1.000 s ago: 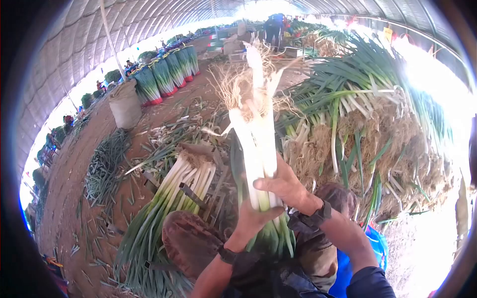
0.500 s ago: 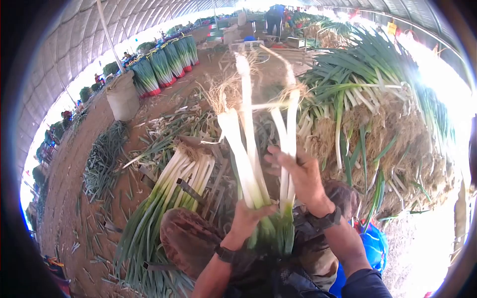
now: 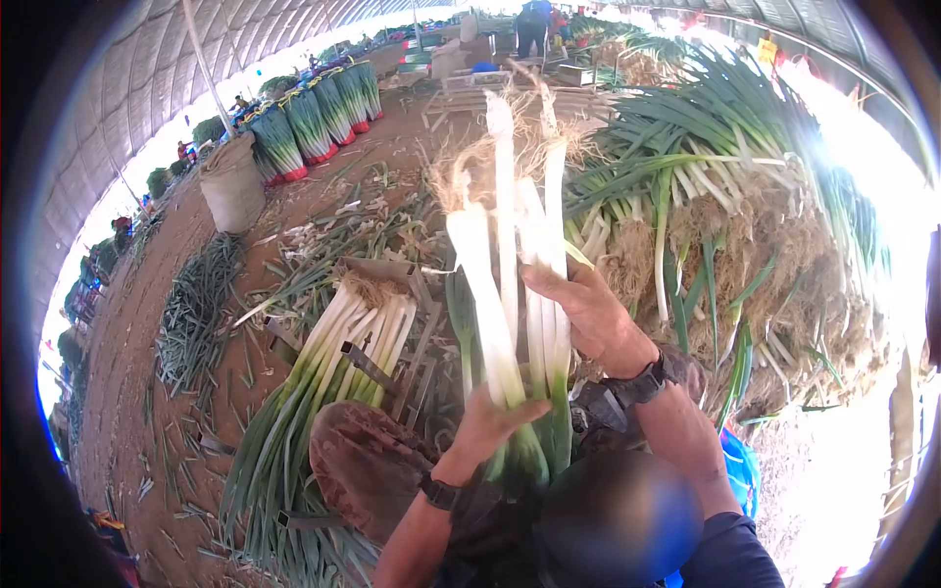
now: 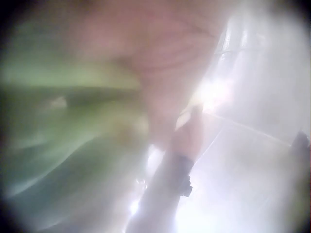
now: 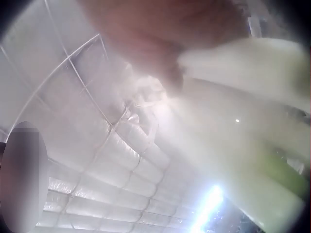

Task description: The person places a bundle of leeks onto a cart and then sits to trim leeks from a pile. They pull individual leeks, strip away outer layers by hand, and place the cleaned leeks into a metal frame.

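Several thick green onions point(image 3: 479, 284) stand root end up in front of the person, with white shafts, shaggy roots and green leaves down at the lap. Low on the bunch, where white turns green, the left hand point(image 3: 487, 431) grips the stalks, thumb across their front. Higher up, the right hand point(image 3: 593, 316) holds the right-hand stalks by their white shafts, its thumb in front and its other fingers mostly hidden. Blurred green stalks point(image 4: 73, 116) lie beside the left palm in the left wrist view. White shafts point(image 5: 228, 116) run close under the right hand in its wrist view.
Left of the knee, a bundle of green onions point(image 3: 338, 343) lies in a metal frame point(image 3: 371, 368). A large pile of untrimmed onions point(image 3: 730, 206) rises at the right. Leaf scraps point(image 3: 201, 323) litter the ground; a sack point(image 3: 232, 191) and tied bundles point(image 3: 312, 122) stand beyond.
The stalks were close together, then spread into two groups with the right hand's fingers apart. Now the right-hand group is nearer the left one, and the right hand's thumb lies on it.
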Demonstrator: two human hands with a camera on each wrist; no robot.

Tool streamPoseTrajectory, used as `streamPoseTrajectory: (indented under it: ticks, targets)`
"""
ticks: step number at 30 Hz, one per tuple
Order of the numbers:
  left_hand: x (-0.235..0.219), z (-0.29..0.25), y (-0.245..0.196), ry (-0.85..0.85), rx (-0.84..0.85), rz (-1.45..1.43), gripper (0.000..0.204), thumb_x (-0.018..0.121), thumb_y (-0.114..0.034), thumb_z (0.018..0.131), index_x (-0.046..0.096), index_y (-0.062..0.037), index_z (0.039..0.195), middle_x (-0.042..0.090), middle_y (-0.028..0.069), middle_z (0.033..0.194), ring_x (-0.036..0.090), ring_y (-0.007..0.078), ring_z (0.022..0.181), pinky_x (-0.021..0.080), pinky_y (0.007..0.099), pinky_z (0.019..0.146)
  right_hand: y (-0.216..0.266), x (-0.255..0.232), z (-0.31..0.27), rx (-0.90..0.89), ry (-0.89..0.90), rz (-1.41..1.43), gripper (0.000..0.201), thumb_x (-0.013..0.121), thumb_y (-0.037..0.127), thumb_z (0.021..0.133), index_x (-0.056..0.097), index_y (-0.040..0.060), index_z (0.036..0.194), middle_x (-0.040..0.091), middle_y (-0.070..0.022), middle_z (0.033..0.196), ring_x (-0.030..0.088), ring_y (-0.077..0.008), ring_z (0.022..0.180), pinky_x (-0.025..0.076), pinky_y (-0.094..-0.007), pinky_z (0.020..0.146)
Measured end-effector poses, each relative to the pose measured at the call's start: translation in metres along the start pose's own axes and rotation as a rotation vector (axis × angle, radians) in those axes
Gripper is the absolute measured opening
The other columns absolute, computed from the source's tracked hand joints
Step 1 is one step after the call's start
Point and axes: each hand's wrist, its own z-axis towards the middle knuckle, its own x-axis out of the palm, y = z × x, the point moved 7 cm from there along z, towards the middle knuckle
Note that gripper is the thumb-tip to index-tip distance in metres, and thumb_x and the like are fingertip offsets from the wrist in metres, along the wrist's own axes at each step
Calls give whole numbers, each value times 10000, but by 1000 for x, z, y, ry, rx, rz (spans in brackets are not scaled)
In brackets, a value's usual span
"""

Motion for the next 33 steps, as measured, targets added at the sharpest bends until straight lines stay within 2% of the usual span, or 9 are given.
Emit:
streamPoseTrajectory:
  ticks: [5,7,8,11,17,22,27,30,33]
  targets:
    - [-4,0,2,71,-47,-1,473,688,18,838,573,18,1297,660,62,1159,612,123,1041,502,278,854,-1,-26,-3,-86,12,-66,378,600,121,966,533,-22,1310,600,-110,1290,594,-174,1116,487,-322,940]
    - [3,1,5,137,-23,56,569,693,-37,822,524,8,1363,675,44,1102,599,114,887,500,271,780,28,-11,-12,-601,170,-1158,394,459,134,1005,502,61,1390,531,-80,1428,521,-206,1265,204,-399,1156]
    - [6,0,8,139,-24,55,569,693,-37,822,524,8,1363,675,44,1102,599,114,887,500,271,780,38,0,-16,-743,170,-1257,356,505,124,993,554,39,1335,625,-78,1304,573,-172,1180,333,-374,1089]
    - [6,2,11,74,19,-37,514,695,-34,805,561,22,1298,670,59,1068,592,110,889,500,277,775,27,0,4,-141,-41,-247,285,566,133,977,625,23,1234,689,-63,1146,636,-124,1019,478,-319,923]
    - [-4,7,-7,-64,6,128,395,701,-27,776,576,15,1148,638,72,1001,593,127,889,496,295,793,9,9,-2,8,-34,52,244,604,212,973,676,20,1106,699,-32,992,647,-99,796,527,-259,718]
    - [2,17,-30,19,101,89,364,698,-98,846,575,-22,1180,619,14,1052,576,106,948,475,277,820,24,35,-24,-153,56,-744,507,360,355,1066,367,53,1473,445,-136,1473,396,-170,1359,281,-328,1149]
    - [13,14,-32,92,73,56,435,726,-103,837,538,-40,1225,616,23,1080,584,124,978,489,301,837,-5,32,-27,-57,82,-328,466,440,238,1043,351,111,1483,445,-124,1472,502,-221,1296,305,-443,1153]
    - [19,14,-31,158,143,357,767,802,-47,735,407,-8,1392,580,68,1223,563,164,1102,473,328,937,9,29,-19,-172,231,-158,472,606,193,958,467,96,1399,600,-152,1275,577,-237,1208,433,-432,1059]
    - [21,-2,-43,437,-131,-113,826,854,-77,683,431,-13,1390,585,78,1249,567,167,1112,474,336,956,42,63,-41,-1050,488,-1530,476,720,201,868,566,61,1296,678,-161,1044,624,-245,1127,509,-358,964]
